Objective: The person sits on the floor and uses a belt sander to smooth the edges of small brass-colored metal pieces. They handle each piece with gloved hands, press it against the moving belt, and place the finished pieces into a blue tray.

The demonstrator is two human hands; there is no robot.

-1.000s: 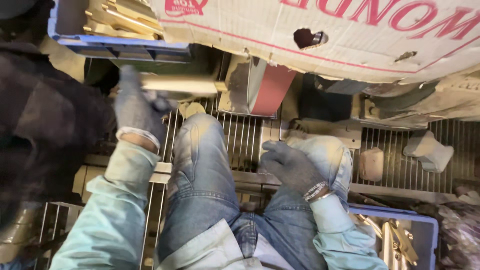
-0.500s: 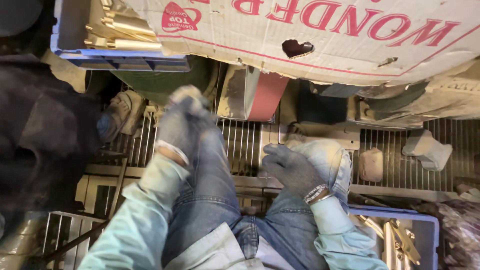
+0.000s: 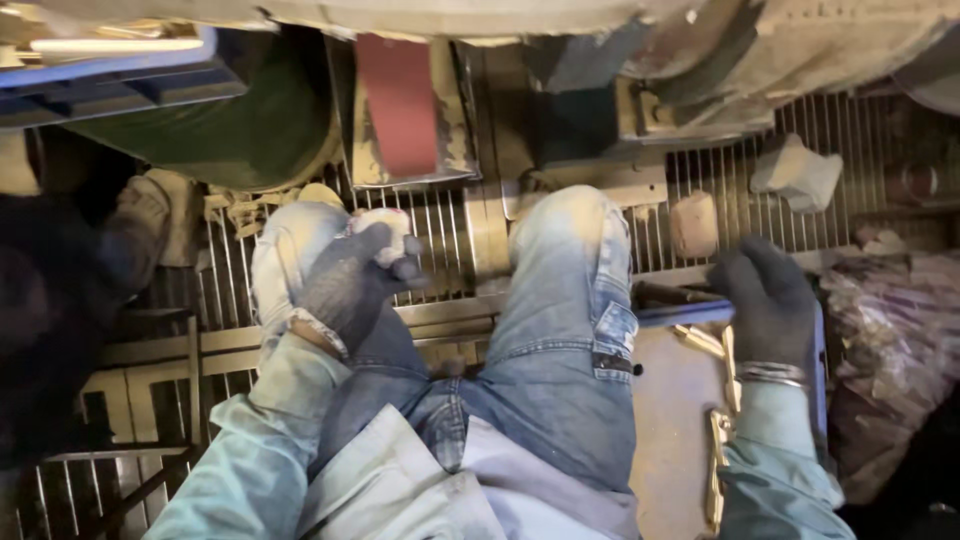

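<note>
Left hand (image 3: 350, 285) resting on the left knee (image 3: 290, 250), a small rag (image 3: 380, 225) in its grip, right hand (image 3: 770, 300) on the rim of a tray (image 3: 680, 315) beside the right thigh, metal pieces (image 3: 720, 440) in the tray, grated floor (image 3: 440, 240) beneath both legs.

The left hand (image 3: 352, 283), in a dark grey glove, rests on the left knee and is closed around a small pale rag (image 3: 385, 228), a crumpled whitish wad whose top shows above the curled fingers. The right hand (image 3: 768, 300), gloved the same and with a metal band at the wrist, lies over the far edge of a blue tray (image 3: 690, 313) beside the right thigh. Several slim brass-coloured metal pieces (image 3: 720, 440) lie lengthwise in that tray, just under the wrist.
</note>
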